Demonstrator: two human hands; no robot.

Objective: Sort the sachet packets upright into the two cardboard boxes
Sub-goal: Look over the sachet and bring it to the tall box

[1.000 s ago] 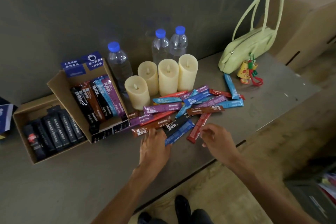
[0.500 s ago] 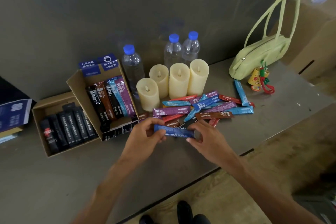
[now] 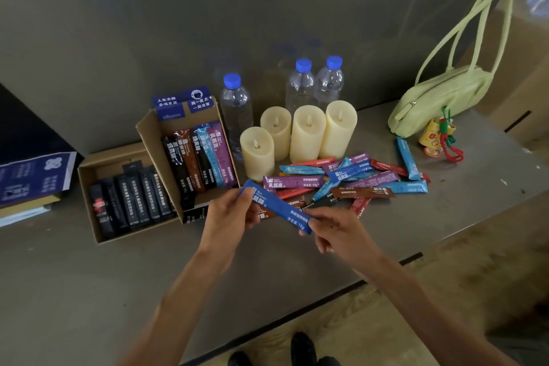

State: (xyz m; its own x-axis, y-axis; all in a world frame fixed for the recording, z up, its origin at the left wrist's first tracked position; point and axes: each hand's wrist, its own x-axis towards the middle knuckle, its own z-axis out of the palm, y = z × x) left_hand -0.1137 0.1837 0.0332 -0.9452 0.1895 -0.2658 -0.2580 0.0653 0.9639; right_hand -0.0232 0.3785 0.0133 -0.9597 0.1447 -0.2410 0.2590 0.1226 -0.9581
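Note:
A dark blue sachet (image 3: 277, 208) hangs above the table, tilted down to the right. My left hand (image 3: 228, 214) pinches its upper left end and my right hand (image 3: 335, 230) pinches its lower right end. Behind it lies a loose pile of coloured sachets (image 3: 350, 181) flat on the table. The taller cardboard box (image 3: 151, 140) holds several coloured sachets leaning upright. The low box (image 3: 89, 184) to its left holds several black sachets side by side.
Several cream candles (image 3: 307, 134) and three water bottles (image 3: 236, 110) stand behind the pile. A green handbag (image 3: 439, 98) with a red charm sits at the back right. Blue paper packaging (image 3: 32, 175) lies at far left. The table's front edge (image 3: 386, 270) runs beneath my right forearm.
Both hands went from resting on the pile to lifting one dark blue sachet between them. It has since tilted, left end higher, and come a little nearer the boxes.

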